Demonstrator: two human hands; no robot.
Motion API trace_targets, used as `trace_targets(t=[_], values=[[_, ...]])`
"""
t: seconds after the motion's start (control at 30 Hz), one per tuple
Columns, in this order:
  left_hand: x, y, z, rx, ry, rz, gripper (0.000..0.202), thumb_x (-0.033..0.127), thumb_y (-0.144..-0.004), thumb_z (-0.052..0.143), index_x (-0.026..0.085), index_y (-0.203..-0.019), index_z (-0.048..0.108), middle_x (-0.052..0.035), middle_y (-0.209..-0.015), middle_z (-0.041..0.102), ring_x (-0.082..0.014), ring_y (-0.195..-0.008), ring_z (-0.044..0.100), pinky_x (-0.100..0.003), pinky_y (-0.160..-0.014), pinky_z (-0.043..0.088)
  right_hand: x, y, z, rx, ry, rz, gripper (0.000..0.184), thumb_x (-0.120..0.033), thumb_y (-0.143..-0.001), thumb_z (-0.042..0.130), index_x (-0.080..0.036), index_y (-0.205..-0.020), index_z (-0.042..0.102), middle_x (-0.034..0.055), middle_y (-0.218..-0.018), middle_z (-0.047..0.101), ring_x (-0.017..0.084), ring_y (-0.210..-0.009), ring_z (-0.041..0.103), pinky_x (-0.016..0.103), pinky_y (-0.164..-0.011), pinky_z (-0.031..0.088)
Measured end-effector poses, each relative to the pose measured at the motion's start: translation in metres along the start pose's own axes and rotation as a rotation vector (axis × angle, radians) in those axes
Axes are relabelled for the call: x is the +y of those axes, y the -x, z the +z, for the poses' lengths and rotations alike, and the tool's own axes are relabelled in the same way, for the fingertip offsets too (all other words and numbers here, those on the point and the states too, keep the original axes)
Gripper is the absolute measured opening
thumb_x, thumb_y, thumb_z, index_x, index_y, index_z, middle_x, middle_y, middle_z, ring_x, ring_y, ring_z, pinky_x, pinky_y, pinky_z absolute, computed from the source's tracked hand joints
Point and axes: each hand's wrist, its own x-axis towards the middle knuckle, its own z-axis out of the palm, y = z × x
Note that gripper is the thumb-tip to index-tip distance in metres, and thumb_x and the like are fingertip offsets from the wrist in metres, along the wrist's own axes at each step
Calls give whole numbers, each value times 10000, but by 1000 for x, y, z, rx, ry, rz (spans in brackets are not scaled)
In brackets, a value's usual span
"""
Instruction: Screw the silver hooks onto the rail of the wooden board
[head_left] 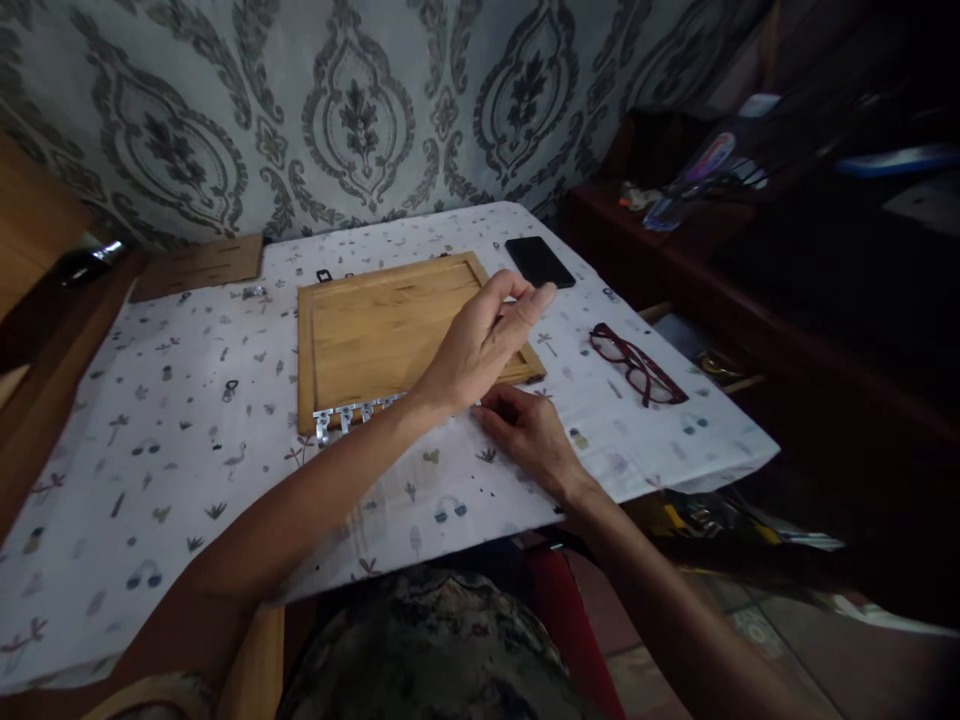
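A flat wooden panel (375, 330) with a raised rim lies on the patterned tablecloth (165, 440). A row of small metal clips (352, 413) sits along its near edge. My left hand (484, 340) hovers above the panel's right near corner, fingers bent with thumb and forefinger close together; nothing shows between them. My right hand (529, 430) rests on the cloth just in front of that corner, its fingers curled down onto the cloth near the panel's edge.
A black phone (540, 262) lies beyond the panel. Dark red glasses (637, 363) lie to the right. A thin board (199, 266) and small metal parts (253, 292) are at the back left. A dark wooden shelf (750, 290) with clutter stands on the right.
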Motion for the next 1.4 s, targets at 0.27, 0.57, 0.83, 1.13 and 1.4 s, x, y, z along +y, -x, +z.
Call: trace_targets(t=[0.27,0.57,0.83,1.13,1.4], values=[[-12,-5,4,49,130,35,493,676,-940,539,217,-761,516,102,-482,273,-63,-420,266,-231,-432,231,-4,2,-2,-8,12,19,181,-369,-834,588,-199,-791,634,3,-668,612,149,-612,516,289,-610,406],[-10,-19,-11,-304,284,-63,468,621,-918,612,193,-739,549,127,-417,279,-39,-357,224,-197,-384,205,1,0,-2,-11,13,12,198,-379,-852,609,-203,-762,626,-12,-642,616,132,-568,494,266,-575,389],[-10,-14,-9,-322,213,-80,486,626,-922,607,171,-755,567,110,-452,335,-33,-392,289,-188,-415,231,4,1,0,8,6,16,160,-349,-832,609,-203,-792,660,2,-646,646,154,-583,556,275,-600,430],[26,-2,-31,84,304,124,395,517,-953,618,193,-742,538,126,-446,224,-45,-376,167,-186,-396,197,3,4,-2,-12,5,16,228,-402,-871,587,-200,-857,691,52,-757,732,191,-662,641,289,-617,482],[34,39,-82,261,-137,137,381,463,-1015,551,172,-773,599,84,-487,363,-53,-435,314,-202,-474,285,4,4,-3,11,-7,-20,267,-438,-870,579,-208,-811,702,56,-741,747,203,-663,677,292,-615,502]])
